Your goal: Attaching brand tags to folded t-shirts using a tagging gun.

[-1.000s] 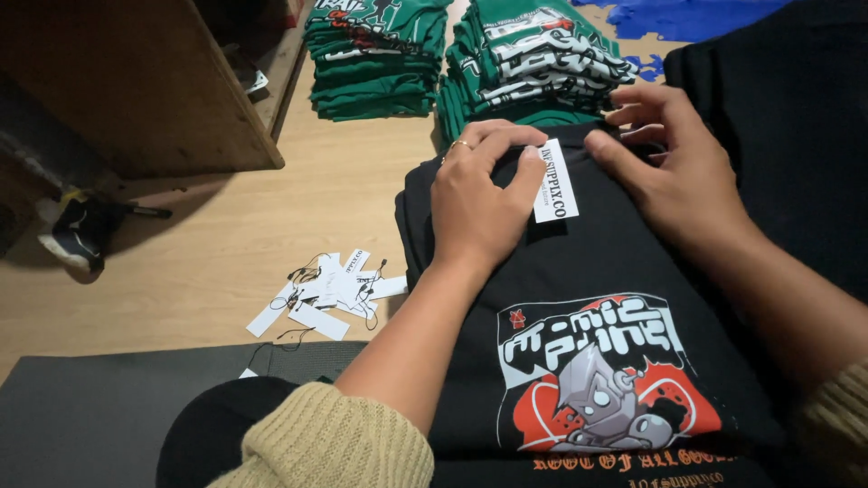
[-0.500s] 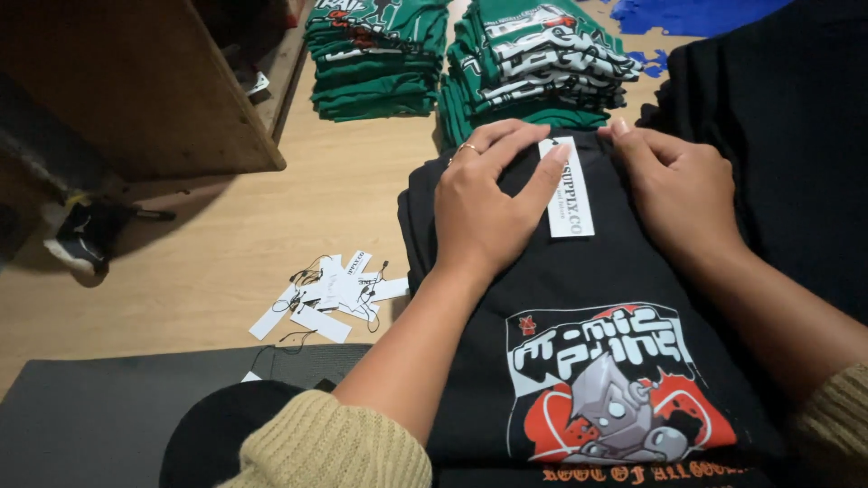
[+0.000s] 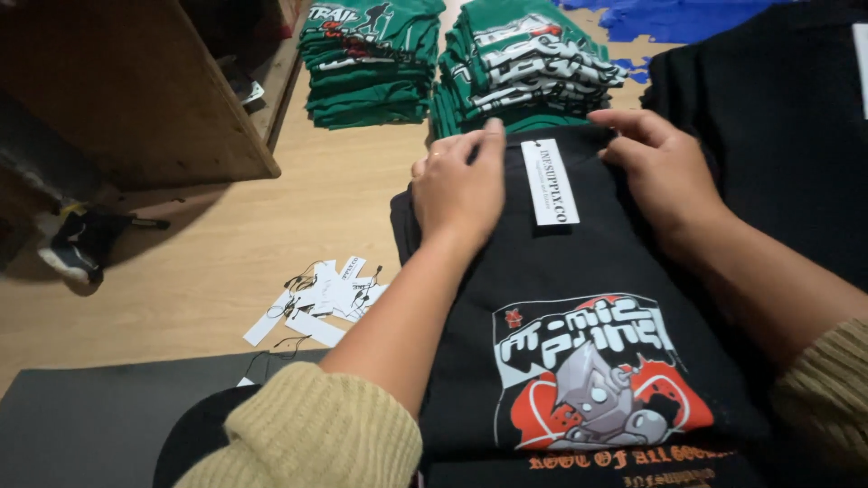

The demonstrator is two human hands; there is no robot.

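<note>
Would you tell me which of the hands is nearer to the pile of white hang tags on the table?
Left. The left hand lies on the black shirt, right of the hang tags; the right hand is farther right.

Light wooden floor (image 3: 271,226), bearing the folded black shirt (image 3: 579,298) under both hands, two green shirt stacks (image 3: 371,59) beyond the fingertips, loose white hang tags (image 3: 316,298) left of the left wrist, possibly a dark mat (image 3: 99,425) nearer.

— What's being handled?
— A folded black T-shirt (image 3: 579,307), lying flat at right, near side — robot graphic in red, white and grey. A white rectangular tag (image 3: 549,182) lies on its far end.
</note>
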